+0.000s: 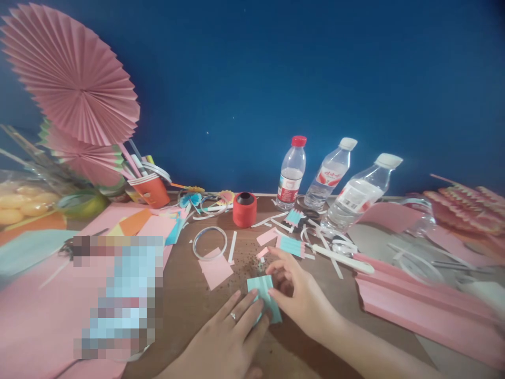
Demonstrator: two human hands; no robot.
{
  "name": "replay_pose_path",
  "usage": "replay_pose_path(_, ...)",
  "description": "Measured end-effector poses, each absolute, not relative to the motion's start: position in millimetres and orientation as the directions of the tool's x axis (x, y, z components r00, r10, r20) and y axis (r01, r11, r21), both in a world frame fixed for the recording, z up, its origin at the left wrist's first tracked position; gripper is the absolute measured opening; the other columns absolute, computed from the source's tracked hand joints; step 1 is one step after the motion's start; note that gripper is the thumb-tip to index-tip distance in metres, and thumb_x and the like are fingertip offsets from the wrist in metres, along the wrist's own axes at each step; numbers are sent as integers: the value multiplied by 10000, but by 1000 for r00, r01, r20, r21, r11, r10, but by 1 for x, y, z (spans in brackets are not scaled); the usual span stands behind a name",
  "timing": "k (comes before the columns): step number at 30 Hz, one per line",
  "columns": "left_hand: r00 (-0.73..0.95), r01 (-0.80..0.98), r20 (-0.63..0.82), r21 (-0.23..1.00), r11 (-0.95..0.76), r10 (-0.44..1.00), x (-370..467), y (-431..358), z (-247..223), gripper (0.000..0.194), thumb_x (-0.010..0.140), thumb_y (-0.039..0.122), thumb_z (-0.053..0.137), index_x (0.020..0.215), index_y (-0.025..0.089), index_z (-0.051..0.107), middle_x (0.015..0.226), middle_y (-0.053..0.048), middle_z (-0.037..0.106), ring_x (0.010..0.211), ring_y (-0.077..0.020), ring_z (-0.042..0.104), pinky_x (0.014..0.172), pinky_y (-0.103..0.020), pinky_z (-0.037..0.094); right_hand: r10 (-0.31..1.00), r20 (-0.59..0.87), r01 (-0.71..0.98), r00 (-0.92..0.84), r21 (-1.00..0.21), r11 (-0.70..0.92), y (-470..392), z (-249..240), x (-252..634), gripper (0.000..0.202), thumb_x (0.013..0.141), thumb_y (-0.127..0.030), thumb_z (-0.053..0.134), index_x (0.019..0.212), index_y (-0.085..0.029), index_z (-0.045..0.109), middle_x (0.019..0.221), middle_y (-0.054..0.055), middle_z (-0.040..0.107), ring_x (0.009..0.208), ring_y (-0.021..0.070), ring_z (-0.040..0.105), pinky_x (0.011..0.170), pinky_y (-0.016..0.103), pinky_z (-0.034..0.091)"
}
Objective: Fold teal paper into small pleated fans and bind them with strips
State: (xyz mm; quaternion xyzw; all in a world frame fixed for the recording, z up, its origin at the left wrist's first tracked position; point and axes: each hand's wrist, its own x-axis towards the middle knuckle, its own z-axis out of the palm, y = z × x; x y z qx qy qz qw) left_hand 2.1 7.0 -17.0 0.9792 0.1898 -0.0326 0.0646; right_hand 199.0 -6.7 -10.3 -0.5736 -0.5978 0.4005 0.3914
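Note:
On the brown table a small light-teal folded paper (pixel 259 284) lies with lengthwise creases. My left hand (pixel 232 326) rests on its lower part, fingers stretched out and pressing it flat, with a ring on one finger. At the paper's right edge is the thumb of my right hand (pixel 302 289); its fingers are curved and apart, holding nothing visible. The index fingertip is close to a small pink scrap (pixel 262 253), and I cannot tell whether they touch. Just beyond lie a pleated blue-and-pink paper (pixel 291 246) and a square pink paper (pixel 215 271).
Three water bottles (pixel 292 176) stand by the blue wall, right of a red round container (pixel 244 210). A tape roll (pixel 210 243), white strips and dark specks litter the table. Pink sheets (pixel 39 310) lie left, below paper fans (pixel 82 84) and an orange cup (pixel 152 189). Folded pink paper (pixel 426 310) lies right.

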Motion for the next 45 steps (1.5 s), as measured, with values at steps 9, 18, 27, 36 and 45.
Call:
replay_pose_path(9,937,349,-48,93,-932,346,0,9,-14,596,839,473,405,1340,169,292,1357,-90,404,1262,-271,303,1043,-436,248,999,-18,439,43,-898,-35,-7,-12,209,666,680,-47,520,1246,-335,322,934,-35,532,570,73,465,585,219,442)
replay_pose_path(18,910,414,-31,115,-903,414,1,5,-1,554,812,525,420,1220,151,454,1259,-112,496,1158,-275,437,981,-393,353,993,120,575,5,-813,96,-7,-14,215,596,708,-70,542,1225,-320,383,985,1,533,669,113,528,657,261,470)
replay_pose_path(27,936,353,-65,115,-929,347,9,6,4,599,769,517,502,1279,232,368,1193,-106,512,1147,-282,422,943,-431,368,943,323,548,76,-804,231,-6,20,236,67,842,-191,445,850,-221,504,753,0,570,733,147,555,687,272,434)
replay_pose_path(36,954,301,-22,85,-950,300,15,2,-1,460,847,386,433,1282,248,374,1185,-71,519,1089,-256,447,925,-416,343,974,-154,488,-164,-871,-56,3,38,201,150,722,-145,526,736,-205,663,689,-27,658,649,123,573,609,206,420)
replay_pose_path(45,970,240,41,23,-970,241,9,-3,-3,422,875,276,389,1257,99,401,1245,-101,511,1148,-224,425,1000,-339,289,955,-224,601,-194,-797,-65,10,12,196,194,730,-197,512,742,-202,705,688,1,678,598,138,582,574,217,418)
